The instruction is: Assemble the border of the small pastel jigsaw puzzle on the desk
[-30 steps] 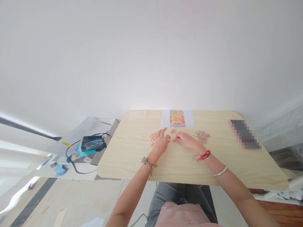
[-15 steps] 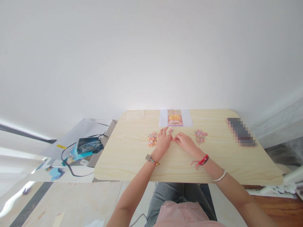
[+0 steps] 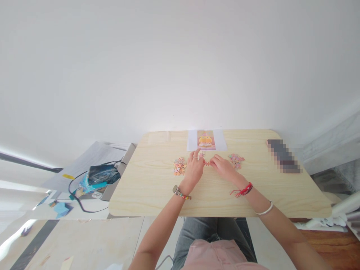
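Small pink jigsaw puzzle pieces (image 3: 207,163) lie in a short row on the table between my two hands. My left hand (image 3: 194,168) pinches the left end of the row with thumb and forefinger, its other fingers resting further forward. At the right end, my right hand (image 3: 223,167) is closed on a piece, mostly hidden under its fingertips. Just beyond the fingers lies a small pale cluster of pieces (image 3: 201,154). A pile of orange and multicoloured pieces (image 3: 179,167) sits left of my left hand, and a pinkish pile (image 3: 236,160) beyond my right hand.
A printed sheet with a yellow cartoon figure (image 3: 206,140) lies at the table's back edge, against the wall. A blurred-out dark phone-like object (image 3: 284,156) is on the right of the wooden table (image 3: 146,187). Bags and a black strap (image 3: 104,175) lie lower left.
My right hand has shifted slightly away from my left hand, and more of the pink pieces shows between them. The whole view has moved a little.
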`<action>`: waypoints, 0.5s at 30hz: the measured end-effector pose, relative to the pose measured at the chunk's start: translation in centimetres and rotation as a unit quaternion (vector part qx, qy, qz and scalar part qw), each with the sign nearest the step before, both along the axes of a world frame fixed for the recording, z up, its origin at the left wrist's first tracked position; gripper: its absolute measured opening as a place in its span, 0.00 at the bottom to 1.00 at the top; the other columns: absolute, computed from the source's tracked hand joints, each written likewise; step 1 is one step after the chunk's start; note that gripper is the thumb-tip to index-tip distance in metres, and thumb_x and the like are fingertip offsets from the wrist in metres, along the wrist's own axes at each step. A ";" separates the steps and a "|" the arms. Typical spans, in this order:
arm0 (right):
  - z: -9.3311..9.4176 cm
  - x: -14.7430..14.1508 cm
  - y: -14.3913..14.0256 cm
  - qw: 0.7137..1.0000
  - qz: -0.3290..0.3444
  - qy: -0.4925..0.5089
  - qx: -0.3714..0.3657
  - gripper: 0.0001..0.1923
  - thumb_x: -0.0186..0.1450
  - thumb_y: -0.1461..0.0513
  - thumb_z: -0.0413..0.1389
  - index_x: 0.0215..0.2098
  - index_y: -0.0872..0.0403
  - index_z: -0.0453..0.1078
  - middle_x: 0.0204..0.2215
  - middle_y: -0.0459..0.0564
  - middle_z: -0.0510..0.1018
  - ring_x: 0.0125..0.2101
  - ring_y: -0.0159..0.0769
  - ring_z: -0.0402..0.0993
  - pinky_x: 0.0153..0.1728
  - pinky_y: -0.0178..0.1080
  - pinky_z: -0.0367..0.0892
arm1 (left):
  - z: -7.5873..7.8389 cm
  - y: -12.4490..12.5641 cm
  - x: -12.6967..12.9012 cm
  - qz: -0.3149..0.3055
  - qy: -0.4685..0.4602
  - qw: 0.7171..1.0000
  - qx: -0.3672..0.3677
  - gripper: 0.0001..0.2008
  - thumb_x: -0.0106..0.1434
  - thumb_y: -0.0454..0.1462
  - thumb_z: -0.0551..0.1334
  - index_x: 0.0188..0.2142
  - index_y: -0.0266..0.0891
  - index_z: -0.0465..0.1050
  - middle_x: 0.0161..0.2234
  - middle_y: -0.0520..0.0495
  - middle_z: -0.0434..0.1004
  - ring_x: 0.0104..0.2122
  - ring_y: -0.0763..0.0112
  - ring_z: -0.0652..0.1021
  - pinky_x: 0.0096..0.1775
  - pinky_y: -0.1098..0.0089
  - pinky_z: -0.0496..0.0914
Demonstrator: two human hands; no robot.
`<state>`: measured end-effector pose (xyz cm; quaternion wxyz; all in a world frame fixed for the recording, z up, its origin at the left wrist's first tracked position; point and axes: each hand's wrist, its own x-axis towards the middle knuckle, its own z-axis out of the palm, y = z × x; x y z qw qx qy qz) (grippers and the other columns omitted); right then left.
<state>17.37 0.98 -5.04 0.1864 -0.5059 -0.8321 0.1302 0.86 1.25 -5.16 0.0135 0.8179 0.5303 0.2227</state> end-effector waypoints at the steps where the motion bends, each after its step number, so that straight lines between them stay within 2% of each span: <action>1: 0.1 0.1 0.0 1.000 -0.001 0.003 0.004 0.10 0.67 0.64 0.44 0.34 0.54 0.66 0.33 0.49 0.68 0.32 0.33 0.68 0.30 0.35 0.61 | 0.2 -0.1 0.1 -0.001 -0.003 1.000 0.004 0.05 0.60 0.32 0.56 0.32 0.38 0.70 0.57 0.40 0.55 0.54 0.55 0.60 0.47 0.53 0.64; 6: 0.3 -0.9 0.4 1.000 0.022 0.001 0.003 0.10 0.67 0.64 0.44 0.35 0.56 0.66 0.35 0.51 0.69 0.33 0.34 0.69 0.32 0.35 0.62 | 0.7 -0.7 -1.0 0.027 -0.005 0.999 0.023 0.05 0.60 0.33 0.56 0.30 0.38 0.70 0.56 0.39 0.56 0.52 0.54 0.61 0.48 0.52 0.64; 10: 0.7 -3.8 1.0 0.998 0.062 0.012 -0.019 0.11 0.67 0.63 0.44 0.39 0.56 0.67 0.40 0.53 0.70 0.37 0.35 0.69 0.37 0.37 0.65 | 0.6 -1.2 -3.8 0.065 -0.009 0.997 0.043 0.07 0.61 0.33 0.55 0.30 0.38 0.70 0.55 0.38 0.57 0.54 0.54 0.60 0.50 0.51 0.62; 15: 0.8 -7.7 1.6 0.995 0.095 0.020 -0.031 0.16 0.65 0.58 0.51 0.48 0.56 0.63 0.46 0.52 0.69 0.41 0.37 0.69 0.40 0.45 0.67 | 0.0 -1.6 -7.4 0.121 -0.003 0.992 0.043 0.06 0.60 0.32 0.56 0.30 0.38 0.71 0.54 0.37 0.57 0.54 0.53 0.60 0.51 0.52 0.62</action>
